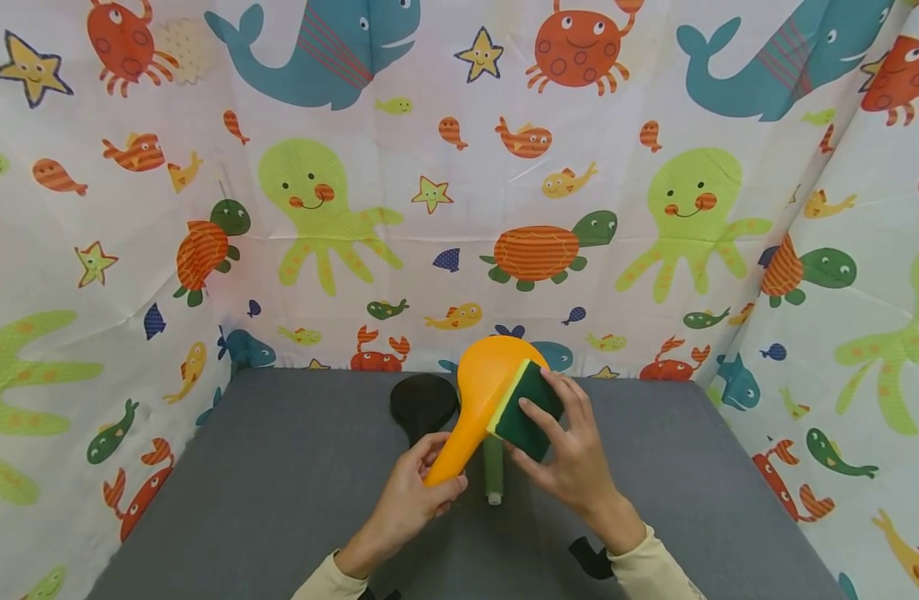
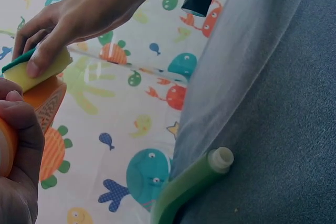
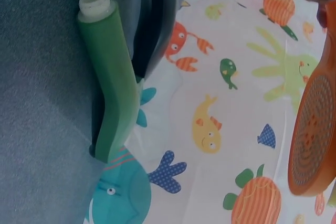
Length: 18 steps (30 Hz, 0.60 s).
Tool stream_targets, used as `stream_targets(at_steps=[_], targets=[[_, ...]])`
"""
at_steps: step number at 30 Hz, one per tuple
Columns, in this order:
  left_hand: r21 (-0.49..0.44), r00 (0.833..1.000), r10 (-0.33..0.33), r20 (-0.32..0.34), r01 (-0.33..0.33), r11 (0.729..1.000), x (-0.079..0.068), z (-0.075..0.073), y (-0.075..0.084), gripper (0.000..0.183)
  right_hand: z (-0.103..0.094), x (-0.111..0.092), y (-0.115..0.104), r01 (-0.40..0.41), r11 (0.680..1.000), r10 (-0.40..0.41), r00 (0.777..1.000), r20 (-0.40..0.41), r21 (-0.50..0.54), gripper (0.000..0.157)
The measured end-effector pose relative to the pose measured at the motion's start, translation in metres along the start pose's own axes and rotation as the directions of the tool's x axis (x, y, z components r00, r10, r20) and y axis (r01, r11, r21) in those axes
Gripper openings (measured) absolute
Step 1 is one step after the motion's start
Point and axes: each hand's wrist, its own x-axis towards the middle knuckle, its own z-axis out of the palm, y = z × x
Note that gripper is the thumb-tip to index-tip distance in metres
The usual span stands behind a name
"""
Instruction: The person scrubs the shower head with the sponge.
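My left hand (image 1: 414, 492) grips the handle of an orange shower head (image 1: 480, 375), its head raised above the table. The perforated spray face (image 3: 315, 129) shows in the right wrist view. With thumb and fingers my right hand (image 1: 579, 454) holds a sponge (image 1: 532, 412), yellow with a dark green scouring side. The yellow side lies against the orange back of the shower head. In the left wrist view, the right thumb presses along the edge of the sponge (image 2: 44, 72).
A green shower head (image 1: 493, 475) with a white threaded end lies on the grey table (image 1: 294, 467), below the raised one. Left of it lies a black shower head (image 1: 420, 404), its handle partly hidden by my left hand. A sea-animal curtain (image 1: 444, 233) surrounds the table's back and sides.
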Motion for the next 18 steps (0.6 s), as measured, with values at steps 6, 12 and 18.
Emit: stream_targets(at_steps=[6, 12, 18], targets=[[-0.020, 1.000, -0.003, -0.005, 0.003, 1.000, -0.0017, -0.0012, 0.0005, 0.053, -0.0036, -0.0015, 0.0069, -0.038, 0.999, 0.038, 0.999, -0.019, 0.012, 0.055], [-0.052, 1.000, -0.007, 0.000, 0.007, 0.999, -0.0028, -0.0021, 0.0011, 0.052, -0.0025, -0.0017, 0.0094, -0.075, 0.996, 0.080, 0.992, -0.095, 0.052, 0.055], [-0.105, 1.000, -0.013, 0.018, 0.015, 0.994, -0.0017, -0.0009, 0.0025, 0.052, 0.0008, -0.0019, 0.0040, -0.081, 0.995, 0.087, 0.988, -0.127, 0.054, 0.053]])
